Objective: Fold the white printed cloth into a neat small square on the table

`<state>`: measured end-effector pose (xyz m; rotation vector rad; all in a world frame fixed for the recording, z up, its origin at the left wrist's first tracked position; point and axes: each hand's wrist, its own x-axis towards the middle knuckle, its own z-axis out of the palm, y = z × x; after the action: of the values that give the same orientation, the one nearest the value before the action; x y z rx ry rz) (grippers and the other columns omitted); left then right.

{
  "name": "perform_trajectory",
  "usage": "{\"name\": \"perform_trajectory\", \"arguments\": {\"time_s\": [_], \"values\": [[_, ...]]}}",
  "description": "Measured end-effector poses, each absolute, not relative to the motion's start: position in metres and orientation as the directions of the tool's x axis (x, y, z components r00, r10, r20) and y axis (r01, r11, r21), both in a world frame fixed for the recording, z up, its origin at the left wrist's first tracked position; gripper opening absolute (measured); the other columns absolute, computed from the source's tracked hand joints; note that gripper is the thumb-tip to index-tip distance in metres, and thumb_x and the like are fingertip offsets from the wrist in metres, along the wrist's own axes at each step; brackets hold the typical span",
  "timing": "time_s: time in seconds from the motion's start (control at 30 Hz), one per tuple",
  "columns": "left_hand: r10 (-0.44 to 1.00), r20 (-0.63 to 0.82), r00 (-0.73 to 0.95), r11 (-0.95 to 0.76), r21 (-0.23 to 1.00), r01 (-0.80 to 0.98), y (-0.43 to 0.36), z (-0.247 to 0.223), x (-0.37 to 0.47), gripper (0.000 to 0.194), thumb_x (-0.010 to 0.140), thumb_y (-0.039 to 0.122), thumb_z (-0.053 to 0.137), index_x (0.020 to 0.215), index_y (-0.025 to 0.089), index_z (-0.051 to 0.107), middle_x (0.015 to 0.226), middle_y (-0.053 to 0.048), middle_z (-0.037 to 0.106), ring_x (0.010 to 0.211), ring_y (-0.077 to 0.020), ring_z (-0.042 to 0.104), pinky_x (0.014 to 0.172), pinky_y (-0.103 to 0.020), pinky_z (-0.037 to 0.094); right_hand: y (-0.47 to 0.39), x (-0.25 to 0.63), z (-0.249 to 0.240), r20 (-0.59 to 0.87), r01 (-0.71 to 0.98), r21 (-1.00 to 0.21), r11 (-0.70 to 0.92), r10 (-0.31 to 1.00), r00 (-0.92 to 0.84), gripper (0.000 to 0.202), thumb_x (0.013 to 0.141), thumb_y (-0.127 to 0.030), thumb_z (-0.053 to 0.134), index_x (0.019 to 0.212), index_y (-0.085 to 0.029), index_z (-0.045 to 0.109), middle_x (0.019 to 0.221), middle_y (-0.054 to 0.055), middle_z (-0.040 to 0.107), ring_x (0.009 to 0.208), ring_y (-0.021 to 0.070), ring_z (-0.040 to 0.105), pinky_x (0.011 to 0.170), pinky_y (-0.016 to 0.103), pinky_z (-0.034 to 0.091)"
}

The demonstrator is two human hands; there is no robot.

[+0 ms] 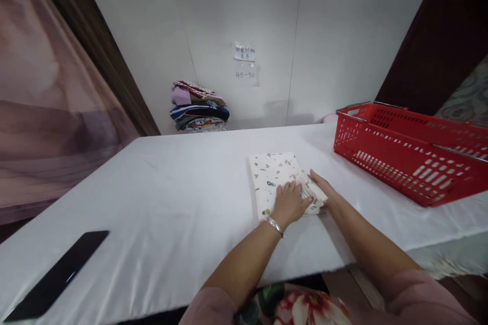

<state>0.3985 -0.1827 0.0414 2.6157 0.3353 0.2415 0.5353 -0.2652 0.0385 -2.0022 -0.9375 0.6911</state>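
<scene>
A folded cream cloth (268, 172) with small leaf and sprig prints lies on the white-covered table, its right side a little raised and rumpled. My left hand (290, 204), a silver bracelet at its wrist, rests flat on top of the cloth with the fingers spread. At the right edge of the same cloth is my right hand (327, 190), closed around the raised layers. Part of its fingers is hidden by the fabric.
A red plastic basket (396, 157) with metal handles stands at the right. Folded clothes (200, 111) are stacked beyond the table's far edge by the wall. A flat black object (57, 279) lies at the front left. Curtains hang at the left.
</scene>
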Motion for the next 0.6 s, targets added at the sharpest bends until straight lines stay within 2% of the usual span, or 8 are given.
{"name": "perform_trajectory", "arguments": {"time_s": [0.07,0.13,0.17,0.23,0.3,0.33,0.47,0.6], "values": [[0.272,0.123,0.954,-0.858,0.481,0.183,-0.184,0.042,0.398,0.063,0.087,0.058,0.033,0.134,0.017,0.041,0.144,-0.013,0.036,0.134,-0.0302,0.027,0.110,-0.053,0.015,-0.271,0.538,0.044,-0.191,0.260,-0.876,-0.407,0.786,0.588,0.059,0.094,-0.051,0.023,0.131,-0.011,0.046,0.112,0.014,0.064,0.097,0.0259,0.062,0.077,0.039,0.051],[0.269,0.133,0.954,-0.857,0.486,0.174,-0.186,0.044,0.398,0.057,0.088,0.053,0.036,0.131,0.017,0.045,0.142,-0.014,0.039,0.133,-0.0309,0.029,0.109,-0.054,0.016,-0.277,0.541,0.047,-0.211,0.242,-0.852,-0.464,0.727,0.653,0.067,0.089,-0.051,0.039,0.142,-0.011,0.030,0.113,0.014,0.064,0.095,0.0254,0.063,0.077,0.036,0.050],[0.271,0.135,0.953,-0.852,0.493,0.173,-0.187,0.046,0.398,0.053,0.089,0.050,0.036,0.128,0.017,0.048,0.141,-0.014,0.041,0.132,-0.0306,0.031,0.109,-0.054,0.017,-0.280,0.543,0.047,-0.196,0.293,-0.800,-0.524,0.690,0.697,0.074,0.084,-0.049,0.048,0.144,-0.012,0.025,0.113,0.013,0.064,0.094,0.0253,0.063,0.078,0.035,0.049],[0.287,0.161,0.944,-0.844,0.508,0.170,-0.188,0.052,0.394,0.043,0.090,0.042,0.037,0.122,0.019,0.053,0.140,-0.012,0.043,0.132,-0.0287,0.032,0.109,-0.053,0.018,-0.283,0.545,0.044,-0.140,0.434,-0.631,-0.643,0.644,0.752,0.082,0.077,-0.044,0.058,0.145,-0.014,0.024,0.111,0.012,0.064,0.094,0.0259,0.062,0.080,0.035,0.047],[0.319,0.214,0.923,-0.842,0.511,0.172,-0.185,0.057,0.387,0.037,0.090,0.038,0.039,0.117,0.020,0.057,0.139,-0.009,0.044,0.132,-0.0265,0.032,0.111,-0.051,0.016,-0.285,0.546,0.037,-0.097,0.524,-0.484,-0.701,0.638,0.764,0.078,0.077,-0.044,0.057,0.144,-0.014,0.029,0.111,0.012,0.063,0.097,0.0265,0.061,0.082,0.035,0.046],[0.343,0.239,0.908,-0.841,0.510,0.183,-0.182,0.058,0.382,0.035,0.090,0.037,0.040,0.116,0.021,0.058,0.139,-0.008,0.045,0.132,-0.0255,0.032,0.111,-0.050,0.015,-0.285,0.547,0.033,-0.088,0.539,-0.453,-0.710,0.637,0.765,0.075,0.078,-0.044,0.054,0.143,-0.014,0.031,0.111,0.012,0.063,0.098,0.0262,0.061,0.083,0.035,0.045],[0.524,0.246,0.815,-0.778,0.528,0.341,-0.158,0.052,0.354,0.039,0.087,0.038,0.046,0.120,0.019,0.054,0.140,-0.009,0.043,0.133,-0.0249,0.030,0.111,-0.045,0.020,-0.285,0.548,0.024,-0.120,0.507,-0.456,-0.732,0.615,0.779,0.066,0.083,-0.044,0.045,0.141,-0.013,0.035,0.107,0.010,0.065,0.098,0.0247,0.061,0.085,0.034,0.044],[0.720,0.072,0.690,-0.574,0.621,0.533,-0.136,0.037,0.332,0.057,0.086,0.043,0.044,0.134,0.012,0.039,0.148,-0.015,0.029,0.135,-0.0261,0.028,0.106,-0.039,0.030,-0.283,0.548,0.031,-0.159,0.467,-0.489,-0.737,0.601,0.783,0.073,0.081,-0.043,0.052,0.143,-0.010,0.030,0.114,0.015,0.062,0.105,0.0283,0.058,0.089,0.037,0.043]]}}
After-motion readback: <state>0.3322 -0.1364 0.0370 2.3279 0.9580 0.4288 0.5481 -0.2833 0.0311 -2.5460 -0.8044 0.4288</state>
